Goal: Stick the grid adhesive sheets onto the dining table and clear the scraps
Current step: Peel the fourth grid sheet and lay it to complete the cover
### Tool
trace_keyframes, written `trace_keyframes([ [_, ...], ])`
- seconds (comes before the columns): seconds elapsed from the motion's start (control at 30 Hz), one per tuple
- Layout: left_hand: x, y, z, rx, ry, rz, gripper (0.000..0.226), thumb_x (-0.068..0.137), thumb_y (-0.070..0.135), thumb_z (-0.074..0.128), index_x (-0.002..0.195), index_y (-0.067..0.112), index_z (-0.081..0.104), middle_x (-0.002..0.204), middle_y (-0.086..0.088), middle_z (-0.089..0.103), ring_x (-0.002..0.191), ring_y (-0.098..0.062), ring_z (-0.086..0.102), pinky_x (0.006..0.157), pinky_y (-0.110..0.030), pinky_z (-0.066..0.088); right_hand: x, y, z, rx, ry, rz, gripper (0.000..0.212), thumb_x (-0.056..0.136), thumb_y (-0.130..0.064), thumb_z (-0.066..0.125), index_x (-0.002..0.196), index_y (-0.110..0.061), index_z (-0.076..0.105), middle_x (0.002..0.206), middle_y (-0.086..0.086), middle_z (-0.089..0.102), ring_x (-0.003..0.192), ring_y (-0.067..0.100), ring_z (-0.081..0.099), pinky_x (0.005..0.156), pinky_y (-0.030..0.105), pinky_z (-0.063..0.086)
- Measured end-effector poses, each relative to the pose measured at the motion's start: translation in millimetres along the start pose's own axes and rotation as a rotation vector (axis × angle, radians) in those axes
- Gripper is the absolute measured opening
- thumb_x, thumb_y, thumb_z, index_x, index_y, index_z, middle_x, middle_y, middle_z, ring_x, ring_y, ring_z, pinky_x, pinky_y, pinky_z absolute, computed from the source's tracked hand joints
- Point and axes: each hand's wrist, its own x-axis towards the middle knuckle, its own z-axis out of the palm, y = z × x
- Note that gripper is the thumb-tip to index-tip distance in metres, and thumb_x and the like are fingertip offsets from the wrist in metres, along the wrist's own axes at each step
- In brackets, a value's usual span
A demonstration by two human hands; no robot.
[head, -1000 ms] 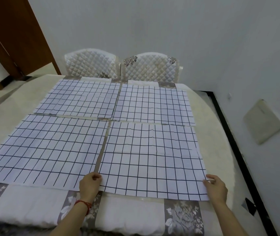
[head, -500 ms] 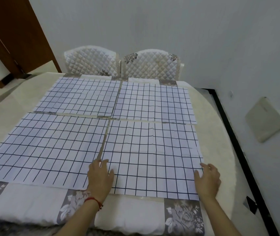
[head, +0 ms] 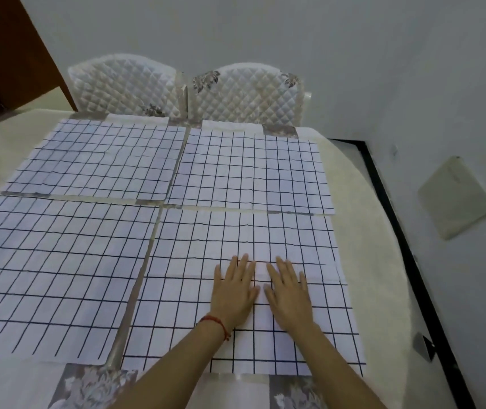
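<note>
Four grid sheets [head: 244, 237] cover the table [head: 383, 261]; two quilted chairs [head: 244, 93] behind. Left hand [head: 234, 293] and right hand [head: 290, 293] press flat, fingers [head: 243, 264] straight, slightly spread. No readable writing.

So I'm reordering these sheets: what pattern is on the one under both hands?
White with a thin dark grid of squares on the near right sheet, clearest in the head view.

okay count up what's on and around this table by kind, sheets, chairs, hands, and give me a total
Grid adhesive sheets: 4, near right, near left, far left, far right
Quilted chairs: 2
Hands: 2, left hand, right hand
Total: 8
</note>
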Motion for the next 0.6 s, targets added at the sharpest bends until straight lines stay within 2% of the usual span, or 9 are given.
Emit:
trace_keyframes([
  [0.13, -5, -7, 13, 0.019, 0.024, -0.036, 0.066, 0.087, 0.058, 0.001, 0.147, 0.03, -0.003, 0.157, 0.004, -0.009, 0.139, -0.02, -0.023, 0.11, -0.046, -0.019, -2, 14, 12, -0.017, 0.026, 0.017, 0.054, 0.097, -0.049, 0.016, 0.142, -0.037, -0.011, 0.151, -0.013, -0.02, 0.138, 0.007, -0.023, 0.114, 0.033, -0.016],
  [0.17, -7, -6, 10, 0.033, 0.04, -0.046, 0.067, 0.087, 0.058, 0.004, 0.147, 0.029, 0.005, 0.157, 0.003, -0.001, 0.141, -0.021, -0.015, 0.112, -0.047, -0.015, -3, 14, 12, -0.017, 0.036, 0.016, 0.054, 0.097, -0.05, 0.016, 0.143, -0.037, -0.009, 0.15, -0.014, -0.02, 0.138, 0.006, -0.023, 0.114, 0.033, -0.016],
  [0.23, -12, -3, 3, 0.057, 0.05, -0.069, 0.064, 0.088, 0.057, 0.017, 0.142, 0.025, 0.033, 0.152, -0.003, 0.03, 0.141, -0.024, 0.023, 0.117, -0.052, 0.0, -4, 13, 12, -0.013, 0.037, 0.021, 0.055, 0.097, -0.049, 0.017, 0.145, -0.036, -0.004, 0.153, -0.013, -0.017, 0.14, 0.006, -0.02, 0.115, 0.034, -0.015],
  [0.27, -14, -2, 2, 0.052, 0.07, -0.068, 0.063, 0.089, 0.056, 0.021, 0.137, 0.022, 0.042, 0.146, -0.005, 0.041, 0.135, -0.025, 0.038, 0.116, -0.051, 0.003, -5, 11, 11, -0.006, 0.033, 0.039, 0.054, 0.097, -0.048, 0.018, 0.146, -0.035, -0.001, 0.155, -0.011, -0.013, 0.142, 0.007, -0.018, 0.115, 0.035, -0.014],
  [0.3, -15, -2, 2, 0.043, 0.082, -0.062, 0.062, 0.09, 0.055, 0.021, 0.136, 0.021, 0.045, 0.144, -0.006, 0.045, 0.132, -0.026, 0.043, 0.113, -0.048, 0.002, -4, 8, 9, 0.001, 0.037, 0.071, 0.053, 0.098, -0.046, 0.019, 0.147, -0.033, 0.004, 0.157, -0.009, -0.007, 0.144, 0.01, -0.013, 0.115, 0.036, -0.013],
  [0.37, -15, -4, 3, 0.036, 0.083, -0.066, 0.063, 0.092, 0.055, 0.015, 0.137, 0.02, 0.043, 0.145, -0.007, 0.043, 0.134, -0.027, 0.04, 0.111, -0.045, -0.001, 4, -5, 4, 0.023, 0.108, 0.12, 0.051, 0.099, -0.042, 0.022, 0.147, -0.027, 0.016, 0.159, -0.004, 0.008, 0.147, 0.015, -0.001, 0.116, 0.039, -0.01],
  [0.43, -13, -3, 5, 0.031, 0.082, -0.066, 0.064, 0.093, 0.054, 0.012, 0.139, 0.019, 0.04, 0.147, -0.008, 0.041, 0.135, -0.028, 0.038, 0.113, -0.049, 0.002, 19, -23, -1, 0.066, 0.157, 0.054, 0.05, 0.099, -0.038, 0.025, 0.147, -0.022, 0.021, 0.158, -0.002, 0.014, 0.147, 0.018, 0.005, 0.115, 0.04, -0.008],
  [0.5, -14, -2, 5, 0.023, 0.078, -0.064, 0.067, 0.093, 0.053, 0.004, 0.141, 0.018, 0.033, 0.148, -0.008, 0.038, 0.136, -0.029, 0.036, 0.115, -0.054, 0.006, 35, -35, 0, 0.055, 0.082, -0.102, 0.05, 0.1, -0.036, 0.024, 0.147, -0.023, 0.018, 0.159, -0.002, 0.009, 0.147, 0.017, 0.0, 0.116, 0.038, -0.009],
  [0.6, -14, -1, 2, 0.036, 0.064, -0.078, 0.066, 0.093, 0.054, 0.008, 0.14, 0.019, 0.036, 0.146, -0.007, 0.041, 0.135, -0.027, 0.039, 0.111, -0.047, 0.002, 54, -20, 3, -0.028, -0.026, -0.221, 0.051, 0.099, -0.043, 0.019, 0.148, -0.03, 0.011, 0.159, -0.009, 0.0, 0.146, 0.012, -0.007, 0.116, 0.037, -0.01],
])
